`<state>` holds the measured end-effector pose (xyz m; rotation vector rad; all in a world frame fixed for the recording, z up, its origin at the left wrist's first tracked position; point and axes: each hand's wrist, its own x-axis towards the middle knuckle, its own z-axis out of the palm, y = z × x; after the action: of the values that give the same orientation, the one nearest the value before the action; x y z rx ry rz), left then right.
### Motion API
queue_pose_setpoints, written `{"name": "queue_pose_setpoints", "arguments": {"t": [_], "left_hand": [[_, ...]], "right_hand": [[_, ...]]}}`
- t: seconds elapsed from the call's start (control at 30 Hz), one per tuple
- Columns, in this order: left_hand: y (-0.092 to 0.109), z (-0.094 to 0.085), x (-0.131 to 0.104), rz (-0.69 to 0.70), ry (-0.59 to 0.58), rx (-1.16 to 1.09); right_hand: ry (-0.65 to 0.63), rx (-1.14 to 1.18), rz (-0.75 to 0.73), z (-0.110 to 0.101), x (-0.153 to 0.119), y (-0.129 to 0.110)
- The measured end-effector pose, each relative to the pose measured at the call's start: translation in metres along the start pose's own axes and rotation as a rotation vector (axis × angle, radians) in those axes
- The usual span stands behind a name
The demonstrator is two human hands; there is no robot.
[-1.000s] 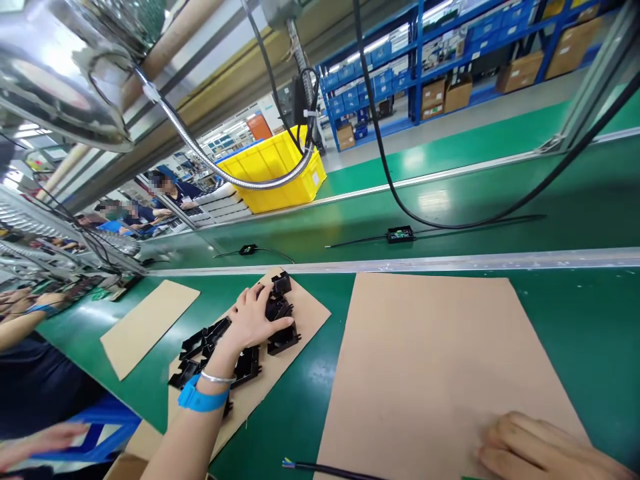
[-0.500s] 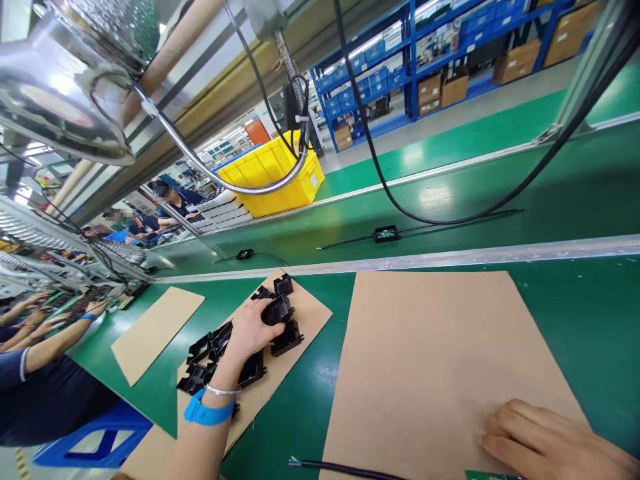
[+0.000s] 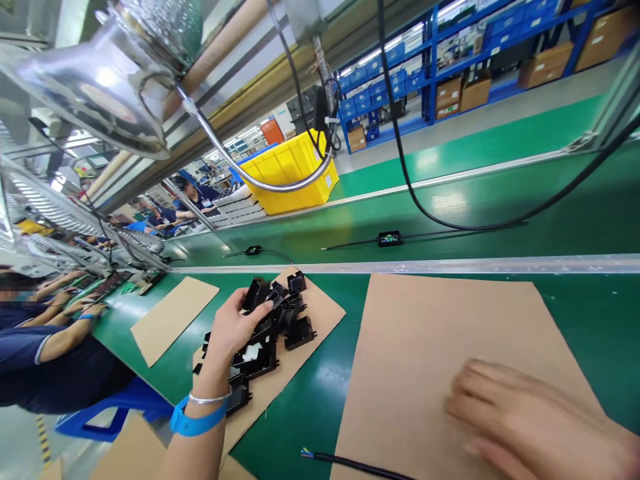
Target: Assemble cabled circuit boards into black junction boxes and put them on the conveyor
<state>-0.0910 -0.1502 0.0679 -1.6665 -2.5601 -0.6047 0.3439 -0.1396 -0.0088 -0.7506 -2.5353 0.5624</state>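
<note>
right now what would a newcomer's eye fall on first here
The yellow plastic crate at upper centre leaps out, then the shiny lamp-like fixture at upper left. Nearer, the left hand, wearing a blue wristband, grips a black plastic housing above a cardboard sheet. The right hand blurs over a larger sheet at right.

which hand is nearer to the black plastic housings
Left. The left hand is among the black plastic housings, gripping one; the right hand is off to their right, over the large cardboard sheet.
</note>
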Motion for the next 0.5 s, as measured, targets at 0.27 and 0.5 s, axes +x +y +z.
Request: {"name": "queue_pose_setpoints", "arguments": {"t": [0.27,0.5], "left_hand": [[-0.034,-0.002,-0.03,0.037,-0.092,-0.016],[-0.045,0.008,-0.046,0.193,-0.128,-0.137]], "right_hand": [[-0.165,-0.141,-0.419,0.062,0.244,-0.049],[-0.264,-0.179,-0.446,0.115,0.294,-0.048]]}}
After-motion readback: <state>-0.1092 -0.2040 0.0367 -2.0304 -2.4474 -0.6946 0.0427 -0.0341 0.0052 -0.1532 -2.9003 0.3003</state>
